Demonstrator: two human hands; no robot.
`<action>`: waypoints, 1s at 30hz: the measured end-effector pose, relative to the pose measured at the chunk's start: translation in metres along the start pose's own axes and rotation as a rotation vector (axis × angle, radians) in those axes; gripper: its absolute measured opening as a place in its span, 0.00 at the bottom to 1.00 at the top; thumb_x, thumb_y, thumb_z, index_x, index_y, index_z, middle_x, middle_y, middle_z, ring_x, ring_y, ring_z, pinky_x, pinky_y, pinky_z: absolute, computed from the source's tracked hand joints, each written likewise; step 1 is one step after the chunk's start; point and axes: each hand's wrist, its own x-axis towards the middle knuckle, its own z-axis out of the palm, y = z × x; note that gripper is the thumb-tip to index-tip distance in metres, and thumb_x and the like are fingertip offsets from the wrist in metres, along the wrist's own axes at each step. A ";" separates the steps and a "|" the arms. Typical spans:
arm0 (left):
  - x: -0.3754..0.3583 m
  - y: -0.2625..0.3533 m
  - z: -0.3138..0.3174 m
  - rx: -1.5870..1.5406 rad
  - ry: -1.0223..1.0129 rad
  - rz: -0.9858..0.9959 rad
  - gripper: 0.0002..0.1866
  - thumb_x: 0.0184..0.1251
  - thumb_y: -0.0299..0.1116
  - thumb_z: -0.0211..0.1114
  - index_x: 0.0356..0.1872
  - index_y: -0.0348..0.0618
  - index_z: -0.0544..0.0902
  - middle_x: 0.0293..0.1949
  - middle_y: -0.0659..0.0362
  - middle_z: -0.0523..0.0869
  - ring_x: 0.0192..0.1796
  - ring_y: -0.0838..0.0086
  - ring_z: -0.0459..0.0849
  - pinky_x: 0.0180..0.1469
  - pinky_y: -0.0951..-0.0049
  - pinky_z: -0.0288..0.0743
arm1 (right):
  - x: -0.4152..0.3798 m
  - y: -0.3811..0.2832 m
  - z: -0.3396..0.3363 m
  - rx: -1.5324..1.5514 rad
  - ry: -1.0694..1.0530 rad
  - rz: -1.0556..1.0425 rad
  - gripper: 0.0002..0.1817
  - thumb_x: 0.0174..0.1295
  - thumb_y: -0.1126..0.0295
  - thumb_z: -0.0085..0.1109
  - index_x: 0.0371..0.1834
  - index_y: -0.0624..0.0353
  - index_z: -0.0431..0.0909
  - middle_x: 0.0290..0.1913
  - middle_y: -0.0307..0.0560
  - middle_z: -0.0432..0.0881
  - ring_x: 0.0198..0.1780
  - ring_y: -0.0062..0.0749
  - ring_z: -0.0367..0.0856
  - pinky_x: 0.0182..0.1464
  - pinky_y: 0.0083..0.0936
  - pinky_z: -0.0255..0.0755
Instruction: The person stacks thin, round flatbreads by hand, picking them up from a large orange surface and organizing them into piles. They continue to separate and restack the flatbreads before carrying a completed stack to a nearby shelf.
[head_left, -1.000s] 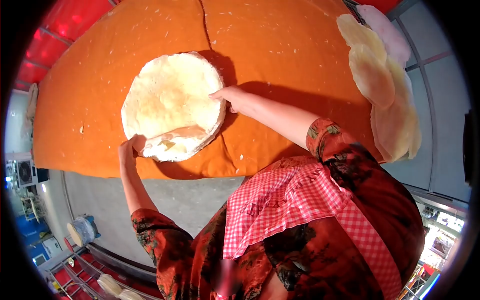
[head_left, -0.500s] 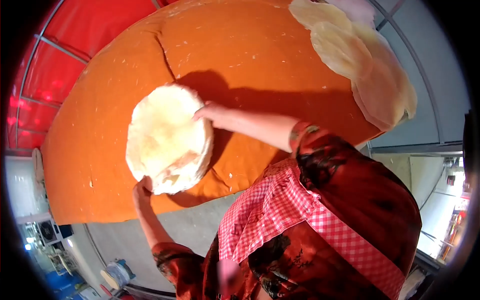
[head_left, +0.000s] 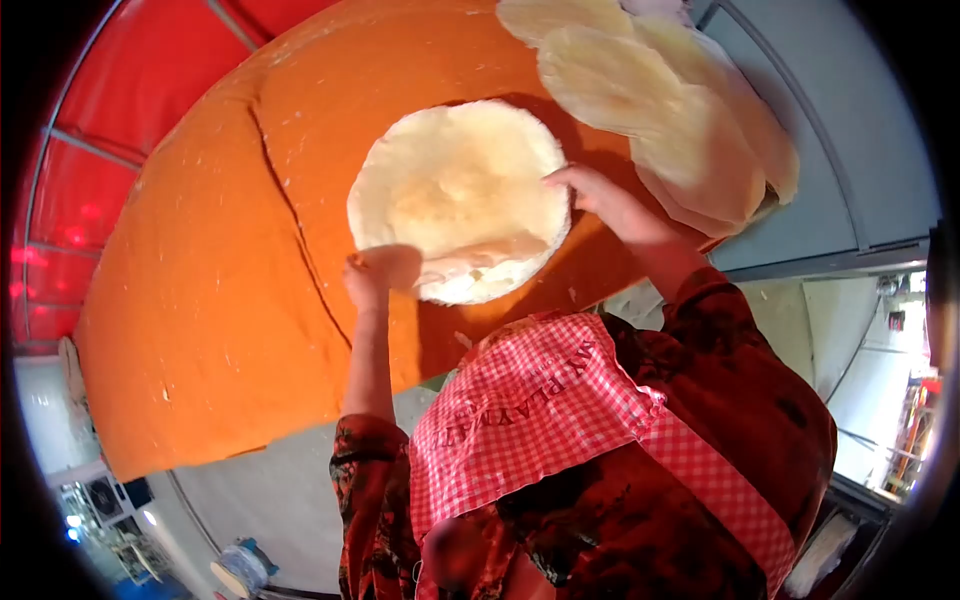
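A round stack of thin, pale flatbreads [head_left: 455, 180] lies on the orange cloth. The near edge of its top sheet is folded back, and whiter layers show beneath. At the stack's right rim, my right hand [head_left: 590, 190] grips the edge, thumb and fingers closed on it. My left hand [head_left: 368, 275] is closed at the lower left rim, its fingertips partly hidden, and a shadow falls on the bread beside it.
Several large, thin flatbread sheets [head_left: 690, 130] overlap at the table's far right edge. The orange cloth [head_left: 200, 300] has a long crease and scattered crumbs. A grey panel [head_left: 800, 150] stands behind the sheets on the right. A spool-like object [head_left: 240, 570] sits at lower left.
The flatbread stack has moved right and farther from my body, closer to the loose sheets. Both hands have travelled with it, staying at its rim. The view has shifted slightly.
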 end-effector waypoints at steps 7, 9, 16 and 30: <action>-0.111 0.163 0.000 0.155 -0.362 0.699 0.28 0.65 0.40 0.63 0.64 0.44 0.70 0.63 0.44 0.73 0.67 0.49 0.67 0.66 0.52 0.63 | -0.032 -0.011 -0.003 -1.297 0.819 -0.526 0.34 0.51 0.55 0.69 0.60 0.57 0.69 0.61 0.51 0.73 0.60 0.47 0.72 0.58 0.43 0.70; -0.146 0.173 0.016 0.597 -0.378 0.709 0.34 0.67 0.55 0.56 0.70 0.51 0.64 0.68 0.46 0.66 0.72 0.49 0.59 0.67 0.38 0.54 | -0.040 -0.030 0.011 -1.390 0.601 -0.875 0.34 0.54 0.59 0.67 0.64 0.57 0.66 0.70 0.52 0.63 0.70 0.49 0.61 0.67 0.43 0.61; -0.197 0.129 0.056 0.737 -0.387 0.762 0.44 0.62 0.72 0.42 0.74 0.57 0.57 0.74 0.42 0.52 0.75 0.41 0.46 0.66 0.28 0.40 | 0.057 -0.048 0.025 -1.696 0.065 -0.588 0.36 0.69 0.45 0.39 0.77 0.48 0.48 0.79 0.42 0.37 0.79 0.37 0.25 0.76 0.51 0.28; -0.199 0.120 0.055 0.697 -0.389 0.766 0.46 0.60 0.70 0.50 0.75 0.55 0.55 0.76 0.47 0.46 0.77 0.49 0.39 0.72 0.38 0.32 | 0.023 -0.063 -0.128 -1.625 0.430 -0.626 0.35 0.60 0.56 0.54 0.71 0.55 0.60 0.76 0.49 0.50 0.78 0.41 0.42 0.74 0.49 0.41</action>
